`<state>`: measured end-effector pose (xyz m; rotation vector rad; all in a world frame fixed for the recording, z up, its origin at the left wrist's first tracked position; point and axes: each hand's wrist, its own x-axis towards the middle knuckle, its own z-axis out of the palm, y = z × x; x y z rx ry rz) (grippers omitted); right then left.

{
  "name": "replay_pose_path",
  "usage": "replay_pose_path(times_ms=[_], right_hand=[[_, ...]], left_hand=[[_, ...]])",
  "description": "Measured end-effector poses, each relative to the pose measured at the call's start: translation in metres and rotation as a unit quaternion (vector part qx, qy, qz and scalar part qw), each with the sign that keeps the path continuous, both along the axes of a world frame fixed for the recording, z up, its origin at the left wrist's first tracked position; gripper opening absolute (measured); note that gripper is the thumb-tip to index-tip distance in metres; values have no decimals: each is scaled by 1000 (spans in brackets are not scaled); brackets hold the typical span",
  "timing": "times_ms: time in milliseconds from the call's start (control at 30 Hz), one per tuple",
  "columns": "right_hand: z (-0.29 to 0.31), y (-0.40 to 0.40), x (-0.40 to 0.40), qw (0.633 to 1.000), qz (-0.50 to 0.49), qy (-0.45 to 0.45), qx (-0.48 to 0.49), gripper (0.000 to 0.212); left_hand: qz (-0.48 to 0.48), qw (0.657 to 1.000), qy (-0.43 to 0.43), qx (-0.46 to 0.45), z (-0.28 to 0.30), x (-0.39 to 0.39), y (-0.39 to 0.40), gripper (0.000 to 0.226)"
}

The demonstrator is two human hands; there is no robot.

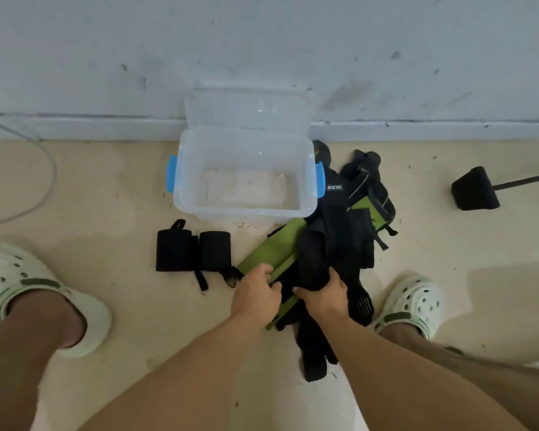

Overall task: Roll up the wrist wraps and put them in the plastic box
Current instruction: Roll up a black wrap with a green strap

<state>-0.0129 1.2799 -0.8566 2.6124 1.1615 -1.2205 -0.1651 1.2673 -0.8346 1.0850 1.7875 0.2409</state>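
Observation:
A clear plastic box with blue side clips stands open on the floor against the wall, with nothing inside. Its lid leans on the wall behind it. Two rolled black wrist wraps lie side by side in front of the box. To the right lies a heap of black and green wraps. My left hand grips a green wrap at its near end. My right hand holds a black wrap that is partly rolled over the heap.
My feet in pale clogs stand on either side. A black wedge-shaped foot on a rod sits at the right. A grey cable curves along the floor at the left. The wall skirting runs behind the box.

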Motion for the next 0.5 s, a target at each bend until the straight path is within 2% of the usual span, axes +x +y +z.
replay_pose_path(times_ms=[67,233,300,367,433,500], right_hand=[[-2,-11,2,1000,-17,13,-13,113],[6,-9,20,1000,-9,27,-7,101],[9,-6,27,998,-43,45,9,91],[10,-7,32,995,-62,69,34,70],[10,-10,36,985,-81,143,54,39],[20,-10,36,952,-103,289,6,26]], left_hand=[[-29,999,13,-27,-2,-3,-7,39],[-78,995,33,-51,-6,-12,-23,39],[-73,995,30,-59,-6,-13,-29,35],[-61,996,20,-62,-3,-10,-32,34],[-31,998,-2,-63,1,-2,-32,33],[34,996,-33,-75,8,10,-22,36]])
